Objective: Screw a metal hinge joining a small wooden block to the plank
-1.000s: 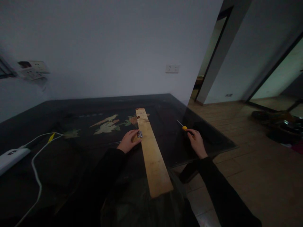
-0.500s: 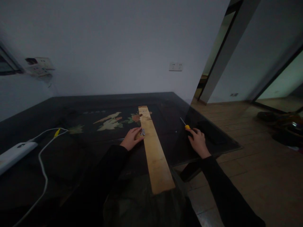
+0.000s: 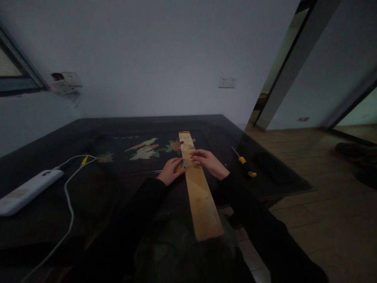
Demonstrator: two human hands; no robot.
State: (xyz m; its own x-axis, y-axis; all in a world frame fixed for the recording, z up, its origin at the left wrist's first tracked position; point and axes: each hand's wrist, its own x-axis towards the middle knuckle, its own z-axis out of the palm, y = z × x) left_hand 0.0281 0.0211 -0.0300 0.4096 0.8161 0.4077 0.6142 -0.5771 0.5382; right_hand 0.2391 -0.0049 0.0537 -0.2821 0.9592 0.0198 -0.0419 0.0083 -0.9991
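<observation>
A long, pale wooden board (image 3: 203, 196) lies lengthwise before me, its far part on the dark table and its near end over my lap. My left hand (image 3: 171, 171) is at its left edge, fingers closed on a small metal fitting (image 3: 184, 163) that looks like a hinge or latch; its exact kind is too small to make out. Over the board, just right of the fitting, is my right hand (image 3: 207, 162), fingers slightly bent and apart, with nothing visible in them. A screwdriver (image 3: 242, 160) with a yellow and black handle rests on the table to the right.
The dark table (image 3: 153, 125) has a bird and flower picture on its top. A white power strip (image 3: 29, 192) and its white cable (image 3: 70, 198) lie at the left. A wall with a socket (image 3: 227, 82) stands behind the table.
My right hand has let go of the screwdriver and moved left over the board. My left hand stays at the fitting. The view has shifted slightly to the left.
</observation>
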